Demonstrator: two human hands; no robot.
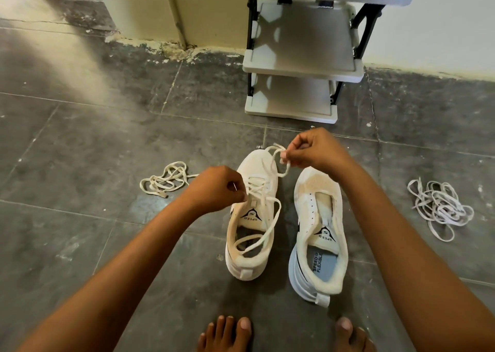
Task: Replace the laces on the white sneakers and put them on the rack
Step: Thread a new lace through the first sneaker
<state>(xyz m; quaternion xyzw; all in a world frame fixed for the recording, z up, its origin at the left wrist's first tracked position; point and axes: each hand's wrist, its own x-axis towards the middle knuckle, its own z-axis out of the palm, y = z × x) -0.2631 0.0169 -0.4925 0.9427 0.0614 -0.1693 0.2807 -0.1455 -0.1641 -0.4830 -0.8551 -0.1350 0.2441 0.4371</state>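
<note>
Now, sneakers: two white sneakers stand side by side on the floor, toes pointing away from the person; the left sneaker (pixel 250 217) lies under the hands, the right sneaker (pixel 318 233) just right of it, below the right wrist.
Laces in the shoes: one cream lace (pixel 263 190) is partly threaded through the left sneaker, with a loose loop lying in its opening; the right sneaker shows bare eyelets.
Left hand: the left hand (pixel 214 188) has fingers curled, pinching the lace at the left sneaker's eyelets.
Right hand: the right hand (pixel 314 148) is raised above the toe of the left sneaker, fingertips pinching the other end of the same lace, which hangs in a loop below it.
Loose laces: two heaps on the floor, one cream bundle (pixel 167 180) to the left of the left hand, one paler tangle (pixel 439 207) well apart to the right of the right forearm; I cannot count the strands in either.
Rack: one grey rack (pixel 302 67) with three shelves visible stands beyond the hands, against the wall.
Feet: two bare feet (pixel 227 333) show at the bottom edge, nearer the person than both hands.
Floor: dark tiled floor (pixel 80 137) under everything.
</note>
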